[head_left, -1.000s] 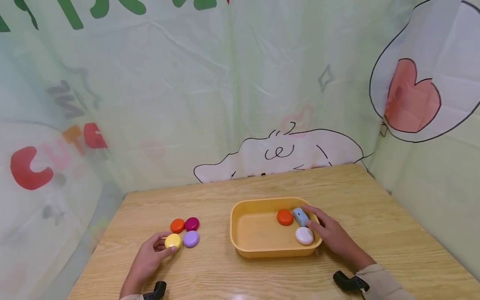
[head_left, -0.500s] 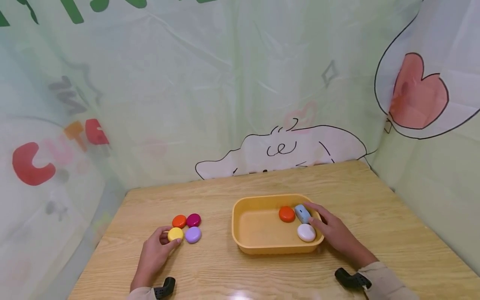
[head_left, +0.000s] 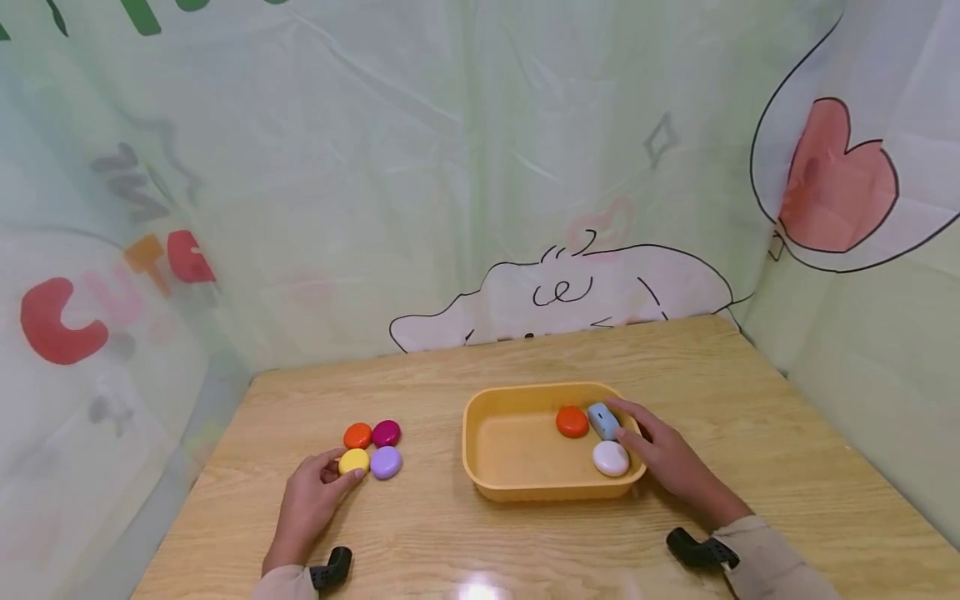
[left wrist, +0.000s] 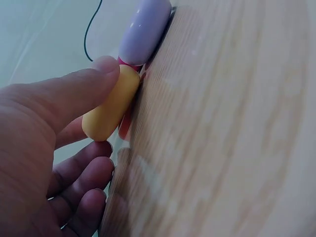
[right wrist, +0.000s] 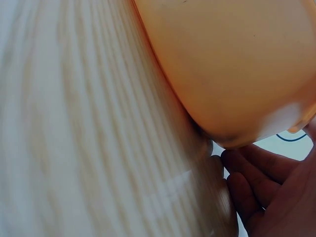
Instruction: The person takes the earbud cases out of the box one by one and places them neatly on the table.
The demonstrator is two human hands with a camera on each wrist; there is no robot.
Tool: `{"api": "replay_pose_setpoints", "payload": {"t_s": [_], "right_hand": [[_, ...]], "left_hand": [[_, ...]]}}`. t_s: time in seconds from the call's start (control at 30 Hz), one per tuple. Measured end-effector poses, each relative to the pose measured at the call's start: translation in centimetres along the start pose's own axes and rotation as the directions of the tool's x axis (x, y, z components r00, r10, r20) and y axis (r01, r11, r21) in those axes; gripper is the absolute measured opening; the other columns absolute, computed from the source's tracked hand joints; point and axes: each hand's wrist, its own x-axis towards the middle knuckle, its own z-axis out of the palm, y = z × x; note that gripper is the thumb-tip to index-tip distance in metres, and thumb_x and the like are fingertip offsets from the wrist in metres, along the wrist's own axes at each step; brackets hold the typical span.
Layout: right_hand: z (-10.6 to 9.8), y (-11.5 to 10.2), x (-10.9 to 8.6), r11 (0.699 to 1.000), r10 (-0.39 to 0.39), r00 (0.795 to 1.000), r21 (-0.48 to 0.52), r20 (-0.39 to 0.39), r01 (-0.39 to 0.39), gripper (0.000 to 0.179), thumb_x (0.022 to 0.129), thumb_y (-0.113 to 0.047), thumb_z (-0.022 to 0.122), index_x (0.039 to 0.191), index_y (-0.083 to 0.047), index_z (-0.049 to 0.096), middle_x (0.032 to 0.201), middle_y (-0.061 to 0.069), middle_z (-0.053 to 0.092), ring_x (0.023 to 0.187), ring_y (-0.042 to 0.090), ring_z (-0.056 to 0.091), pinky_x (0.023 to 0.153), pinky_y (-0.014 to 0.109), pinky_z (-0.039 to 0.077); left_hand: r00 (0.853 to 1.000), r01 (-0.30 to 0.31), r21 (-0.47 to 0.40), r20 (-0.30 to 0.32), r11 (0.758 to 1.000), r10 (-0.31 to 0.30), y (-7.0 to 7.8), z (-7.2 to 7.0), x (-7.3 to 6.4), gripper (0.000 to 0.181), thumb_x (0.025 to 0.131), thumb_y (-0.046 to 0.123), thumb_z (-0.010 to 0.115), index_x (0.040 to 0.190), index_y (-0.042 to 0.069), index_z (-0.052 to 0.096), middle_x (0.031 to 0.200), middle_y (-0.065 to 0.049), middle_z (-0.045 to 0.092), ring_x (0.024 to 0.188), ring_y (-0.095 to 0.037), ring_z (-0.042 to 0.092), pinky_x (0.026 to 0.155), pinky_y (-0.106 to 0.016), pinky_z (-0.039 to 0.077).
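My left hand (head_left: 311,500) pinches a glossy yellow disc (head_left: 354,462) at its edge between thumb and fingers. In the left wrist view, the thumb lies along the near side of the yellow disc, and the other fingers curl below it. A purple disc (head_left: 386,462) sits right beside it, with an orange disc (head_left: 357,435) and a magenta disc (head_left: 386,432) just behind. At the right end of a yellow-orange tray (head_left: 517,487), my right hand (head_left: 667,454) grips the rim, thumb over the edge and fingers at the outer wall (right wrist: 232,98).
Inside the tray, toward its right end, lie a red-orange disc (head_left: 572,422), a light blue block (head_left: 603,422) and a white disc (head_left: 611,458). The wooden table (head_left: 450,542) is backed by a printed curtain (head_left: 337,208).
The yellow disc in my left hand has shifted slightly away from me, closer to the orange and purple discs. My right hand stays at the tray. The head view has shifted a little.
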Motion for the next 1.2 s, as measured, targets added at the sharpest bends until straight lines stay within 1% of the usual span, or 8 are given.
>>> {"api": "replay_pose_setpoints", "payload": {"t_s": [0.17, 0.3, 0.43, 0.57, 0.67, 0.83, 1.03, 1.2], "right_hand": [[-0.1, 0.0, 0.1, 1.0, -0.006, 1.0, 0.0, 0.001, 0.006, 0.053, 0.106, -0.031, 0.052, 0.154, -0.016, 0.038, 0.159, 0.02, 0.03, 0.145, 0.046, 0.025, 0.11, 0.068, 0.024], [0.0, 0.1, 0.0, 1.0, -0.011, 1.0, -0.001, -0.001, 0.011, 0.053, 0.106, -0.032, 0.052, 0.154, -0.016, 0.039, 0.158, 0.02, 0.031, 0.145, 0.046, 0.025, 0.11, 0.068, 0.024], [0.0, 0.1, 0.0, 1.0, -0.006, 1.0, -0.012, 0.002, 0.006, 0.053, 0.106, -0.034, 0.051, 0.154, -0.016, 0.039, 0.159, 0.02, 0.031, 0.144, 0.045, 0.026, 0.109, 0.068, 0.024], [0.0, -0.1, -0.1, 1.0, -0.01, 1.0, -0.012, 0.002, 0.01, 0.052, 0.106, -0.033, 0.051, 0.154, -0.015, 0.038, 0.159, 0.019, 0.031, 0.144, 0.046, 0.026, 0.109, 0.068, 0.025], [0.0, -0.2, -0.2, 1.0, -0.022, 1.0, 0.005, 0.004, 0.022, 0.052, 0.106, -0.031, 0.051, 0.153, -0.014, 0.038, 0.158, 0.02, 0.031, 0.144, 0.046, 0.026, 0.109, 0.068, 0.025], [0.0, -0.1, -0.3, 1.0, -0.012, 1.0, 0.008, 0.006, 0.012, 0.053, 0.105, -0.031, 0.052, 0.153, -0.014, 0.039, 0.158, 0.019, 0.032, 0.144, 0.046, 0.026, 0.109, 0.068, 0.025], [0.0, -0.3, -0.3, 1.0, 0.01, 1.0, 0.005, -0.003, -0.01, 0.053, 0.106, -0.032, 0.052, 0.153, -0.014, 0.039, 0.159, 0.019, 0.031, 0.145, 0.045, 0.025, 0.11, 0.067, 0.024], [0.1, -0.3, -0.4, 1.0, 0.02, 1.0, 0.003, -0.003, -0.02, 0.053, 0.106, -0.033, 0.051, 0.154, -0.015, 0.038, 0.159, 0.019, 0.031, 0.145, 0.045, 0.025, 0.11, 0.067, 0.023]], "left_hand": [[1.0, 0.011, -0.016, -0.012, 1.0, -0.012, 0.1, 0.0, -0.1, 0.056, 0.087, 0.032, 0.081, 0.131, 0.003, 0.063, 0.105, -0.01, 0.061, 0.092, -0.023, 0.06, 0.084, -0.04, 0.053], [0.998, 0.007, -0.054, -0.058, 0.998, -0.01, 0.4, -0.2, -0.3, 0.052, 0.088, 0.03, 0.079, 0.129, 0.002, 0.064, 0.108, -0.013, 0.063, 0.094, -0.026, 0.063, 0.085, -0.043, 0.054], [0.993, 0.015, -0.112, -0.112, 0.994, -0.028, 1.2, -0.3, -0.6, 0.045, 0.091, 0.028, 0.077, 0.127, 0.003, 0.066, 0.109, -0.012, 0.064, 0.094, -0.026, 0.061, 0.078, -0.034, 0.052], [0.994, 0.011, -0.217, -0.105, 0.976, -0.034, 2.6, 0.2, -0.5, 0.044, 0.091, 0.03, 0.076, 0.127, 0.006, 0.066, 0.11, -0.009, 0.066, 0.092, -0.023, 0.058, 0.071, -0.025, 0.048], [0.996, -0.047, -0.281, -0.09, 0.958, 0.023, 4.0, 0.9, -0.3, 0.043, 0.09, 0.03, 0.078, 0.124, 0.006, 0.068, 0.105, -0.006, 0.068, 0.09, -0.021, 0.058, 0.07, -0.023, 0.047], [0.989, -0.149, -0.318, -0.068, 0.936, 0.134, 6.3, 2.3, -0.3, 0.034, 0.087, 0.025, 0.08, 0.117, 0.009, 0.071, 0.094, 0.0, 0.067, 0.085, -0.017, 0.059, 0.071, -0.025, 0.048], [0.969, -0.242, -0.33, -0.029, 0.912, 0.247, 9.6, 4.1, -0.5, 0.032, 0.087, 0.025, 0.081, 0.116, 0.015, 0.073, 0.091, 0.005, 0.066, 0.083, -0.017, 0.06, 0.072, -0.027, 0.053], [0.953, -0.29, -0.34, -0.014, 0.895, 0.304, 11.1, 5.1, -0.5, 0.025, 0.088, 0.024, 0.079, 0.112, 0.019, 0.074, 0.09, 0.007, 0.067, 0.083, -0.015, 0.061, 0.074, -0.028, 0.053]]}}
